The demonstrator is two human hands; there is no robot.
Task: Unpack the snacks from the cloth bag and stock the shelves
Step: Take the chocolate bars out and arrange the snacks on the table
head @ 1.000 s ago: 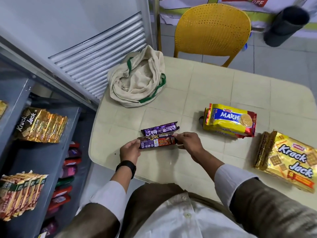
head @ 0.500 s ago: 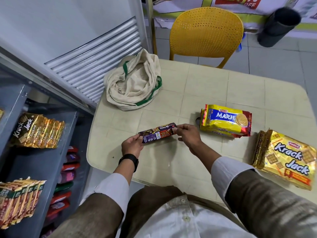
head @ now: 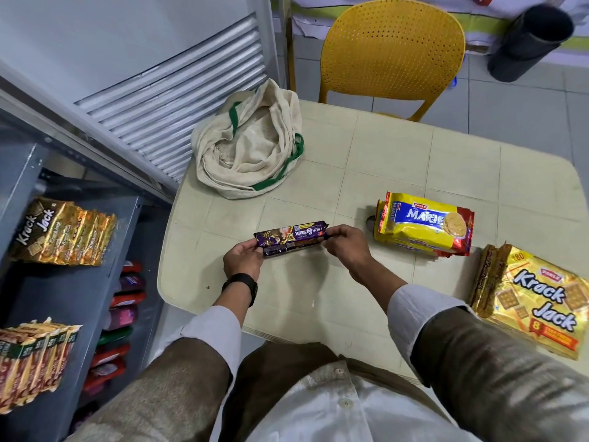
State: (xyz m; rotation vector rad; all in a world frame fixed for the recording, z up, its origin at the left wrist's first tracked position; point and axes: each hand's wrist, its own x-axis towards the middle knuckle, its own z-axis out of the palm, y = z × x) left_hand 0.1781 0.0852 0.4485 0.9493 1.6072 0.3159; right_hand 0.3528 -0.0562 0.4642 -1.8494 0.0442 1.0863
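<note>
Purple Hide & Seek biscuit packets [head: 291, 237] are stacked and held just above the cream table [head: 398, 161]. My left hand [head: 242, 260] grips their left end and my right hand [head: 345, 245] pinches their right end. A slumped cream cloth bag [head: 251, 145] with green handles lies at the table's far left corner. A yellow Marie pack [head: 424, 226] lies to the right of my right hand. A gold Krack Jack pack [head: 538, 301] lies at the table's right front edge.
A grey shelf unit [head: 76, 282] stands left of the table, holding Krack Jack packets [head: 63, 232], more packets [head: 32, 355] below and red and purple packs [head: 118, 317] lower down. A yellow chair [head: 392, 52] stands behind the table. A black bin [head: 529, 43] is far right.
The two packets, offset from each other one second ago, now lie stacked together between my hands, with the purple Hide & Seek face on top. They sit slightly higher than before.
</note>
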